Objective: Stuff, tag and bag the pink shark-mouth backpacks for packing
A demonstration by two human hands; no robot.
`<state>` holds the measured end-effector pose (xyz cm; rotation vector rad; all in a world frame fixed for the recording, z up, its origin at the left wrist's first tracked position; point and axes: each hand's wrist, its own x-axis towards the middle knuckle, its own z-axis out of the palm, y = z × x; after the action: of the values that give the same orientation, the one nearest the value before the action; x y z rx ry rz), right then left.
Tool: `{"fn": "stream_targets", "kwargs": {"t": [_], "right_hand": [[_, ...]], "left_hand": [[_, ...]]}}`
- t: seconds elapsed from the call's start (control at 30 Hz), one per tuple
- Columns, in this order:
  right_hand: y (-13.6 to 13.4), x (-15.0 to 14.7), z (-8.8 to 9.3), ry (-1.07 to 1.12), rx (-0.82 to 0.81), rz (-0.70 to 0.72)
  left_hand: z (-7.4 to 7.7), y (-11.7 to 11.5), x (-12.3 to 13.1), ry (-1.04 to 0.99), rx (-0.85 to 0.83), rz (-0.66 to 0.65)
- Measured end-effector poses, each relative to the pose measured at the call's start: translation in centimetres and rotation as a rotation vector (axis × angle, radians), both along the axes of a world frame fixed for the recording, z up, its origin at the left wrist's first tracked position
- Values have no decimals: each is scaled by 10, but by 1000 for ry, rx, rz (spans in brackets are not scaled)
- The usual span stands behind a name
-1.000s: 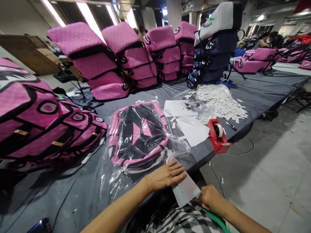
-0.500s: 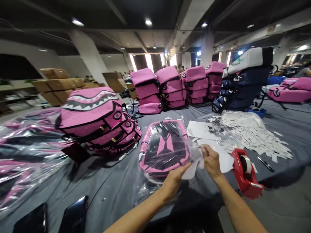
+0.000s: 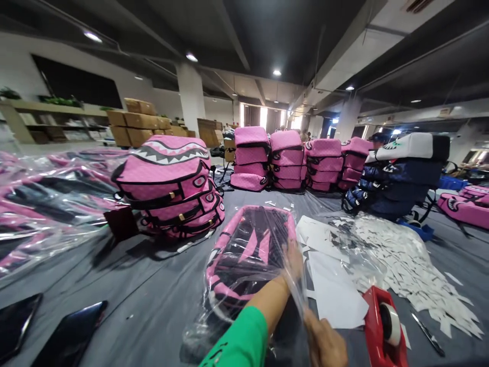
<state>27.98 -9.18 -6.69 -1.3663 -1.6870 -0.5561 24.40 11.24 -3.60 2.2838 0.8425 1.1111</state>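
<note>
A pink and black backpack lies in a clear plastic bag on the grey-covered table. My left arm, in a green sleeve, reaches forward along the backpack's right side. My left hand is by the backpack's far right edge and shows only blurred through the plastic, so its fingers are unclear. My right hand is low at the near edge, closed on the bag's open end.
A red tape dispenser stands right of my hand, with white sheets, a heap of paper slips and a pen. Pink shark-mouth backpacks are stacked left, more behind, navy ones right. Bagged backpacks and dark flat devices lie left.
The view has lifted. Both hands left the white sheet at the table edge. My left hand went forward along the bagged backpack and my right dropped to the bag's near end.
</note>
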Motion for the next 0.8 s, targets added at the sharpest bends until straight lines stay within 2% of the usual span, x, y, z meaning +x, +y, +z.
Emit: {"fn": "stream_targets", "kwargs": {"t": [0.1, 0.17, 0.23, 0.3, 0.33, 0.37, 0.4, 0.47, 0.5, 0.57, 0.63, 0.7, 0.8], "right_hand": [[-9, 6, -8, 52, -94, -141], [-18, 17, -10, 177, -158, -282], [-30, 27, -17, 292, -236, -365], [-43, 29, -31, 388, -321, -377], [-50, 27, -39, 427, -350, -372], [-56, 22, -47, 460, -373, -366], [-61, 16, -55, 489, -391, -360], [-68, 4, -63, 527, -398, -354], [-69, -1, -65, 533, -392, -350], [-70, -4, -62, 512, -363, -351], [-71, 2, -54, 428, -337, -374], [-72, 16, -46, 318, -345, -436], [-77, 33, -37, 235, -380, -559]], "left_hand": [[-4, 2, 0, 145, -9, 131], [-16, -18, -18, 241, 25, 96], [-31, -58, -54, 322, 74, -29], [-44, -106, -107, 367, 174, -178], [-50, -128, -136, 372, 253, -243], [-54, -146, -167, 348, 478, -236], [-57, -158, -197, 264, 672, -152], [-61, -163, -252, 172, 809, 202], [-62, -158, -277, 174, 783, 404], [-64, -140, -320, 229, 588, 772], [-70, -125, -351, 231, 295, 998], [-77, -124, -368, 159, 0, 1053], [-86, -148, -368, 1, -260, 977]]}}
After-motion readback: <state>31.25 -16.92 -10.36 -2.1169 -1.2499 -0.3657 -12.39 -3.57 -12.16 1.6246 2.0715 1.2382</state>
